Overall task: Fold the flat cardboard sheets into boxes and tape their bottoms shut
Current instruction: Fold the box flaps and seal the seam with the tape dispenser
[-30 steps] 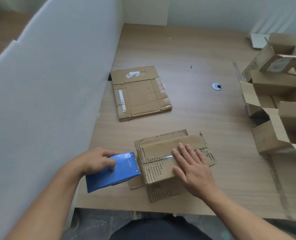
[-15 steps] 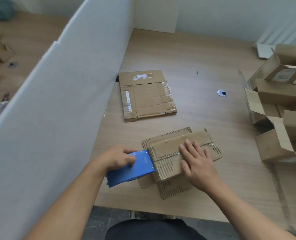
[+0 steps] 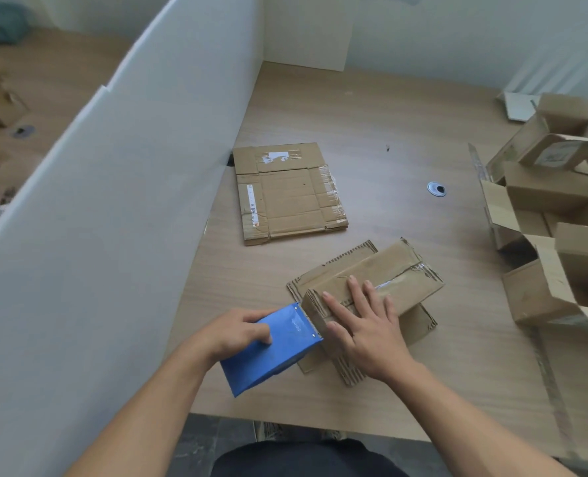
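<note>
We are gripping blue dispenser (image 3: pixel 279 352) in left hand (image 3: pixel 237 333), fingers curling round its body, toothed edge touching near-left end of box (image 3: pixel 389 266). We are pressing right hand (image 3: pixel 365 328) flat on box top, fingers straight and spread, holding nothing. Box is lying near front of table (image 3: pixel 389 115), tape (image 3: pixel 401 279) running along its seam. Flat sheet (image 3: pixel 285 197) is lying farther back, beside partition (image 3: pixel 131 201). Open boxes (image 3: pixel 543 197) are crowding table's right side.

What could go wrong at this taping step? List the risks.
1. The right hand presses flat on the box beside the toothed edge of the blue tape dispenser that the left hand grips; a slip might nick a finger.
2. The box rests on its splayed flaps, so it may shift and skew the tape.
</note>
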### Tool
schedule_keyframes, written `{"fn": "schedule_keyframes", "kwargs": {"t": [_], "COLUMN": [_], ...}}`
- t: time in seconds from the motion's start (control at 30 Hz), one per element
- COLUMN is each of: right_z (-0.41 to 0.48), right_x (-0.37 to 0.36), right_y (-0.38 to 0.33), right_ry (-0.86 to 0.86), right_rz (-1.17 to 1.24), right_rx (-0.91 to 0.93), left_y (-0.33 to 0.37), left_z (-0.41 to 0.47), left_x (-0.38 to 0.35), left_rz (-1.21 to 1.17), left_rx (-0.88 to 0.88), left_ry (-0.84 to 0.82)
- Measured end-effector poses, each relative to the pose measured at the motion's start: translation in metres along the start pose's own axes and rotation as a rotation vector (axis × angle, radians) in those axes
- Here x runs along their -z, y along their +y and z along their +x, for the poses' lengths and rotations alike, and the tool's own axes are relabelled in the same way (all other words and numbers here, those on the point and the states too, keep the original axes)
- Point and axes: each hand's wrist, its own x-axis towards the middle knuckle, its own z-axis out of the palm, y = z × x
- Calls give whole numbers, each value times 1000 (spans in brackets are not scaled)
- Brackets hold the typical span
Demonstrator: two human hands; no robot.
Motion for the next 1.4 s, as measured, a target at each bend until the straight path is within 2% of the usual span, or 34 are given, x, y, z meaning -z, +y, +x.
{"fn": "schedule_keyframes", "kwargs": {"t": [0.37,0.6,0.7,0.8,1.0,1.23,1.4], "right_z": [5,7,7,8,6,5,4], "right_x": [3,-1,-1,-1,1,7,5], "right_y": [5,2,0,-5,-7,0,-8], "right_ry": [0,20,50,76,67,113,164], "right_rz": [-13,6,6,25,20,37,-44], "right_rx": [-2,-15,-43,-61,-48,17,92], "left_y": [-10,11,23,36,43,10,-10], "left_z": [-19,17,30,37,42,22,9], "left_x": [-3,-36,-32,-29,-63,-49,-28], "left_rz": [79,93,137,222,463,341,243], "left_rx": [-11,18,30,60,63,11,-57], "left_ry": [64,171,155,188,360,319,487]}}
